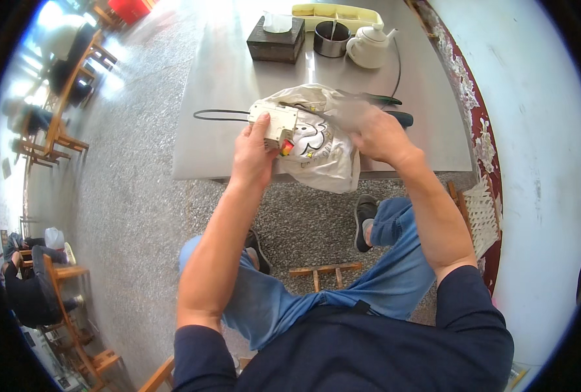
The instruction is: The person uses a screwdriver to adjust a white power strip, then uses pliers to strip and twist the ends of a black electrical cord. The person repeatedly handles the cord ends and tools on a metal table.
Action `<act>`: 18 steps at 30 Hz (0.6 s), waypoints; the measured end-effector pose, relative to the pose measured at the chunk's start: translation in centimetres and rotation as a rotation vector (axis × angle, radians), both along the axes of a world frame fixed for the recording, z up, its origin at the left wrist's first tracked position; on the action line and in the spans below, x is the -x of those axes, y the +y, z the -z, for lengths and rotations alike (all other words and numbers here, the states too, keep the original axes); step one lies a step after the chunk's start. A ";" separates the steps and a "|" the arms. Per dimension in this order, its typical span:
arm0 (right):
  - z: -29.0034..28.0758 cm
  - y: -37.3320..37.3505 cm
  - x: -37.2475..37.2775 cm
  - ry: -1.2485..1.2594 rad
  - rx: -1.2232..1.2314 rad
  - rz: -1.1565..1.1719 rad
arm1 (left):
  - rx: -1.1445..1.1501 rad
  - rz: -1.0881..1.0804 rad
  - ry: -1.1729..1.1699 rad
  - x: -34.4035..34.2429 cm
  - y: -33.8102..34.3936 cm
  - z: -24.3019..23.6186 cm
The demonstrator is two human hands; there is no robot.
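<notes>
My left hand [254,147] grips a cream circuit breaker [278,124], thumb on top, above the table's near edge. A black wire loop [220,115] sticks out from the breaker's left side, and a red and yellow part shows at its lower right. My right hand [378,134] is closed to the right of the breaker, its upper part smeared. A thin dark shape reaches from it toward the breaker; I cannot make out what it is. Dark green handles [403,119] show just beyond this hand. Under both hands lies a crumpled white printed cloth bag [326,166].
On the metal-topped table [222,75] stand a dark tissue box [274,46], a metal cup [331,44], a white teapot [367,49] and a yellow divided tray [372,16]. A peeling wall [532,163] runs along the right. Wooden stools and a seated person are at the left.
</notes>
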State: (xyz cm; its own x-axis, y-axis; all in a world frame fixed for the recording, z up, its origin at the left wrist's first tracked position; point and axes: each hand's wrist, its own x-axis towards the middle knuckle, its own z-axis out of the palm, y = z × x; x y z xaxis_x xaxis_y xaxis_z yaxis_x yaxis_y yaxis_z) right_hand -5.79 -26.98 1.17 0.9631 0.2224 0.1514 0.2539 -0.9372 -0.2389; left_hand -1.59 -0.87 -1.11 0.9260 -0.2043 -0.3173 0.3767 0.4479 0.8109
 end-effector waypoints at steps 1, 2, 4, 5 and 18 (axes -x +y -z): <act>-0.3 -0.6 0.1 0.025 0.002 0.023 | -0.033 -0.015 0.008 0.0 0.1 -0.1; -0.5 -1.1 0.4 0.043 0.019 0.042 | -0.045 -0.021 0.001 -0.1 0.3 -0.1; -0.8 -1.8 0.9 0.073 0.049 0.079 | -0.072 -0.034 -0.018 -0.1 0.8 0.0; -0.7 -2.2 1.0 0.056 0.030 0.076 | -0.074 -0.046 -0.009 -0.2 1.1 0.3; 1.4 -4.0 0.2 -0.131 0.016 0.220 | -0.100 -0.088 -0.027 -0.2 2.3 0.3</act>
State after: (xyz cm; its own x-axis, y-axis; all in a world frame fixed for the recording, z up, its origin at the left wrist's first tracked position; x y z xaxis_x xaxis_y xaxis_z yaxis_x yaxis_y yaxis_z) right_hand -5.99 -30.98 -0.20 0.9611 0.0132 0.2760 0.0714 -0.9768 -0.2018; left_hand -1.36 1.41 -1.45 0.9474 -0.0906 -0.3070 0.3172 0.3946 0.8624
